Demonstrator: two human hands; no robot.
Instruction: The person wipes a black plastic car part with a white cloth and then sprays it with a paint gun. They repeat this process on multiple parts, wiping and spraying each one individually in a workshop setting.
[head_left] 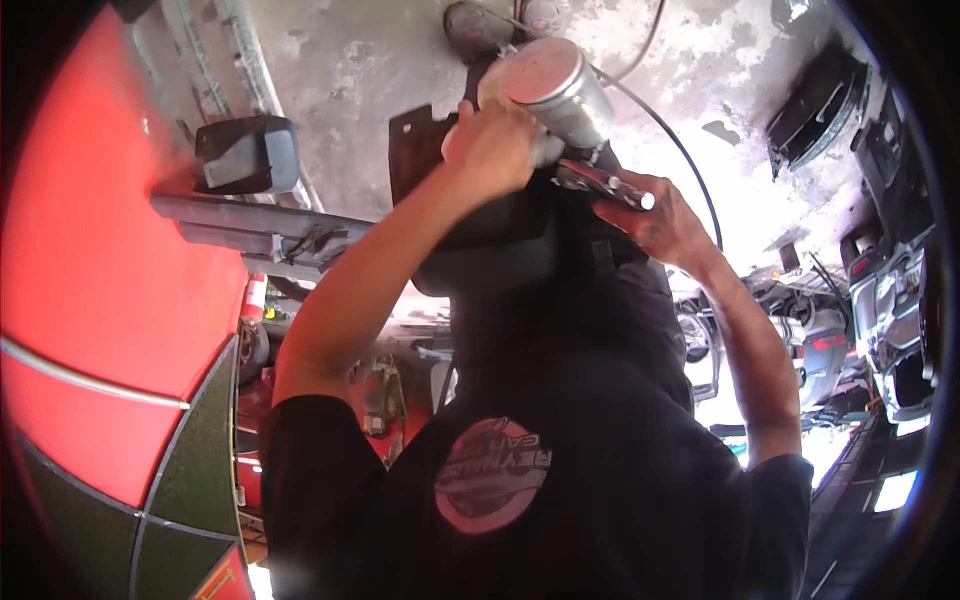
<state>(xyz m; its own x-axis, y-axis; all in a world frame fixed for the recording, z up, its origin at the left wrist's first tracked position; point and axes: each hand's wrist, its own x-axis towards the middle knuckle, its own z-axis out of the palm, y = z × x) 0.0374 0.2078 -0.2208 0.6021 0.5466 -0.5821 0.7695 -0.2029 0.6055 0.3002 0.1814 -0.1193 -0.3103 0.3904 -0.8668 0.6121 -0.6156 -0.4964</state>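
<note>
A spray gun [600, 183] with a round metal cup [570, 110] is tilted in front of my body. My right hand [660, 225] is closed round the gun at its handle end, just below and to the right of the cup. Close against the cup's left side, my left hand [497, 148] is closed on a pale cloth [492, 88]; parts of the cloth show around the fingers. The fingertips are partly hidden. Below my left hand is a black plastic panel [410, 150], partly covered by my forearm.
A dark hose [690, 150] curves across the stained concrete floor [350, 60]. At left stand a large red panel [80, 250], a long grey trim piece [250, 225] and a dark box-shaped part [248, 155]. Black car parts [820, 110] lie at right, with vehicles [825, 340] beyond.
</note>
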